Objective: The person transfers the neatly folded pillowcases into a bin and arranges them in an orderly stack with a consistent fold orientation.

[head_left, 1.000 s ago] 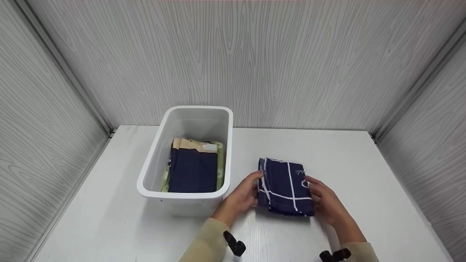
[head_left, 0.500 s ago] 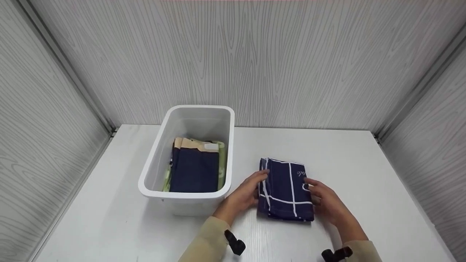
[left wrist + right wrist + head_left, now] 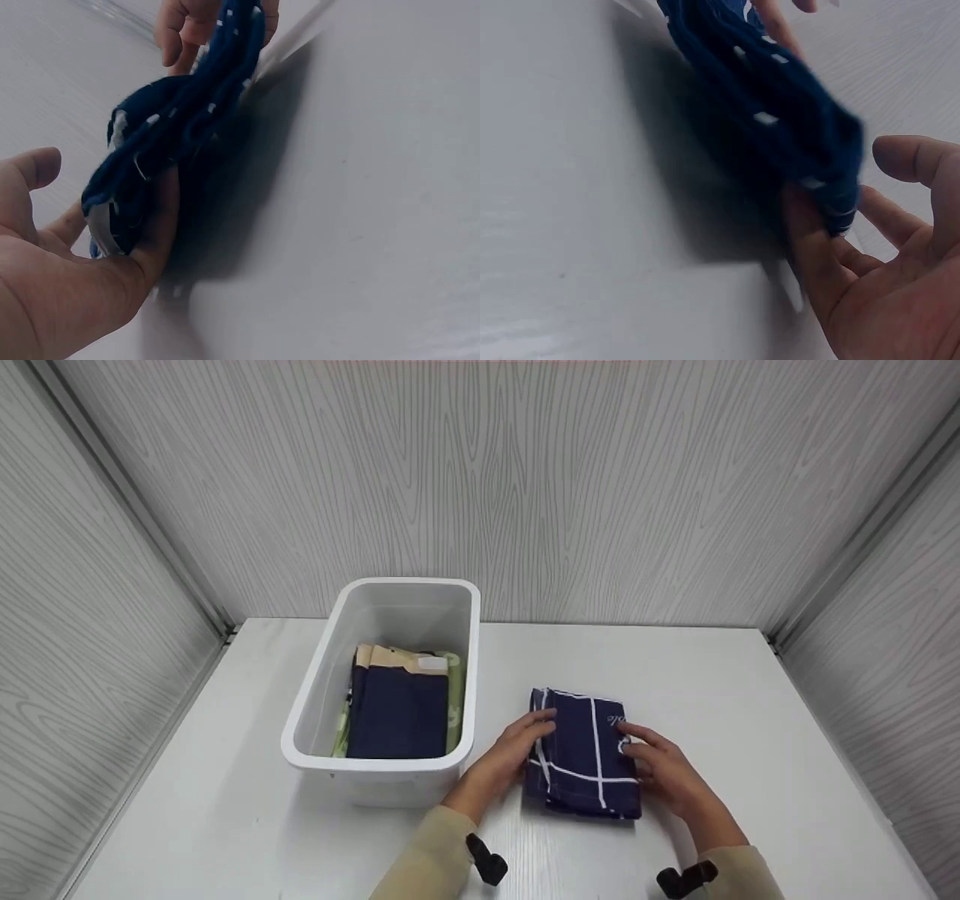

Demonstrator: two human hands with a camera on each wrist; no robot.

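Observation:
A folded navy cloth [image 3: 581,754] with white crossing lines and some white script lies between both hands, right of the white bin. My left hand [image 3: 506,754] grips its left side, two fingertips over the top face. On the opposite side my right hand [image 3: 667,769] holds the edge, fingertips near the lettering. In the left wrist view a finger reaches beneath the layered folds of the cloth [image 3: 180,127]. The right wrist view likewise has a finger under the cloth [image 3: 772,112], with a dark shadow below it. The cloth's underside is mostly hidden.
A white plastic bin [image 3: 379,763] stands left of the hands. Inside lie a folded navy and beige cloth [image 3: 401,712] and green patterned fabric [image 3: 454,697]. All sits on a white table [image 3: 735,690] enclosed by grey wood-grain panels [image 3: 510,495].
The near edge of the folded cloth has shifted slightly toward the person. Fingers of both hands now reach a little further over its top. The bin stays put.

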